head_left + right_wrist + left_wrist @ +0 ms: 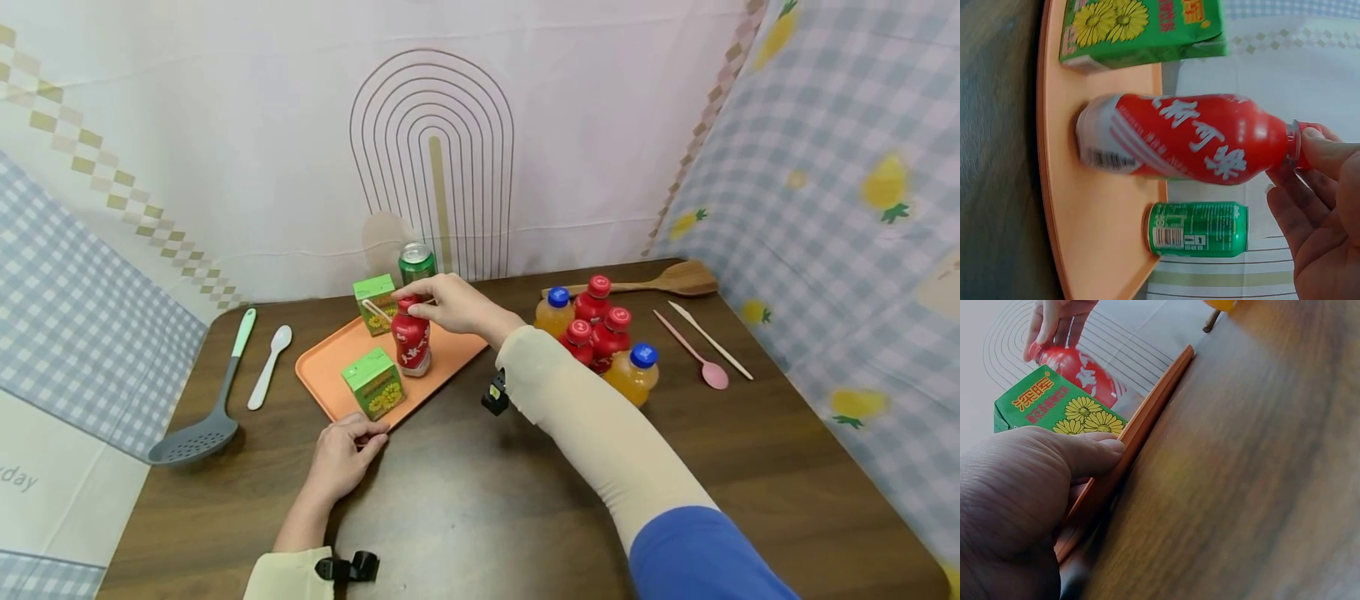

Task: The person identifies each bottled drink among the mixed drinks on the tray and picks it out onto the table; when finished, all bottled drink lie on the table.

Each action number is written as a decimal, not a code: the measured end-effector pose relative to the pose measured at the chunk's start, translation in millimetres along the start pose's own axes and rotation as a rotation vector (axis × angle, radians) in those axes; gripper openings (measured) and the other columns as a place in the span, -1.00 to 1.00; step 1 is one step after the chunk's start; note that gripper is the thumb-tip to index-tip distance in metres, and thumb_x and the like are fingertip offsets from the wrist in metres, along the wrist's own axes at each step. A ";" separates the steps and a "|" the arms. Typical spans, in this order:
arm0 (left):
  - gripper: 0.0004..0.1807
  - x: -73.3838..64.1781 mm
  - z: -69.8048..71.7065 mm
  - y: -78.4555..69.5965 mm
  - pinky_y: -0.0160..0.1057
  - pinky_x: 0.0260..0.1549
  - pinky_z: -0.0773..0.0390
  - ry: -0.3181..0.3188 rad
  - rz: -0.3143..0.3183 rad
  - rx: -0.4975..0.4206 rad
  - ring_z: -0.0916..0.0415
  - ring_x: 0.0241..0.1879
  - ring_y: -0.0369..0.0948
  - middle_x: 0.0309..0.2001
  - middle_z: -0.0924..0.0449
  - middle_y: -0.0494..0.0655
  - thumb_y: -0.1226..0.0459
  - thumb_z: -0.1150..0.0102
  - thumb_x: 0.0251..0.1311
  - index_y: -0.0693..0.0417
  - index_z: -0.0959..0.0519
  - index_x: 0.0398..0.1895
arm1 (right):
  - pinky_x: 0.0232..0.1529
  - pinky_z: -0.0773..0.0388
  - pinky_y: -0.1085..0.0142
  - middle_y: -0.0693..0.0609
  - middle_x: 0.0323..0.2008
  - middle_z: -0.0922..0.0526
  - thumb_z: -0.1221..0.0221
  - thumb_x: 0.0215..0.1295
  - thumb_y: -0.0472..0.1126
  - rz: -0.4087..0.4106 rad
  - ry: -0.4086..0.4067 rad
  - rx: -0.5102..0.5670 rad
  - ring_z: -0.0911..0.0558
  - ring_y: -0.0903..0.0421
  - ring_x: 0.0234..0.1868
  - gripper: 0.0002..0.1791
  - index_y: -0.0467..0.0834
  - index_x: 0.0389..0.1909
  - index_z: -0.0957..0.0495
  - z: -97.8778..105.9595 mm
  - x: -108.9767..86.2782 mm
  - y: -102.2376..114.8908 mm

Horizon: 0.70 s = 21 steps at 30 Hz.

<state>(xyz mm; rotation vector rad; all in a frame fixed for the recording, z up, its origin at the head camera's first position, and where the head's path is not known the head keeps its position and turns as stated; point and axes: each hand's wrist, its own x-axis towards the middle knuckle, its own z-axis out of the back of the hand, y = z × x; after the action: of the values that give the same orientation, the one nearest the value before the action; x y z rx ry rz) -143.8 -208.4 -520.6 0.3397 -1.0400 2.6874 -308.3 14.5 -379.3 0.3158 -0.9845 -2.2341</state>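
Observation:
My right hand [461, 308] pinches the cap of a red drink bottle [412, 337], thumb and fingers round the top. The bottle stands upright over the orange tray [450, 354], its base close to the tray's surface. In the right wrist view, a green can [1200, 229] is beside it on the tray. Two green drink cartons with yellow flowers, a front carton [375, 385] and a back carton [374, 302], also stand there. My left hand [345, 454] holds the tray's near edge, thumb over the rim in the left wrist view, beside the front carton.
Right of the tray stand several red bottles [611, 333] and two orange-juice bottles [632, 375] with blue caps. Behind them lies a wooden spatula [682, 279]; a pink spoon [712, 375] and pale knife [708, 339] lie farther right. Leftward are a slotted skimmer [202, 433] and white spoon [270, 367].

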 end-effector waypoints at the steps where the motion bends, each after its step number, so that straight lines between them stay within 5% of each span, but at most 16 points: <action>1: -0.89 -0.2 0.1 0.2 -0.31 -0.44 -0.45 -0.002 0.001 0.001 -0.47 -0.46 -0.36 -0.48 -0.55 -0.38 0.35 -0.40 0.04 -0.02 -0.76 -0.36 | -0.06 -0.50 0.37 0.11 0.17 -0.54 -0.11 0.40 -0.16 0.003 0.004 -0.002 -0.53 0.28 0.02 -0.62 0.04 0.22 -0.52 0.5 -1.2 -0.4; 21: -0.92 -0.9 1.0 -1.6 -0.29 -0.42 -0.45 0.002 0.020 0.006 -0.48 -0.45 -0.35 -0.48 -0.55 -0.37 0.34 -0.38 0.06 -0.01 -0.75 -0.36 | -0.12 -0.53 0.39 0.16 0.14 -0.57 -0.18 0.35 -0.07 0.024 -0.071 -0.054 -0.54 0.25 0.03 -0.61 0.13 0.18 -0.55 -4.2 -10.8 -5.6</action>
<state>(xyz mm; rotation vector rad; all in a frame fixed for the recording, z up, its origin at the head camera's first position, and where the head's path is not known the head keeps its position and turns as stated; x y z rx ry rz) -142.3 -208.0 -519.1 0.3300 -1.0401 2.7082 -300.9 22.0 -386.7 0.2011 -0.9578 -2.2594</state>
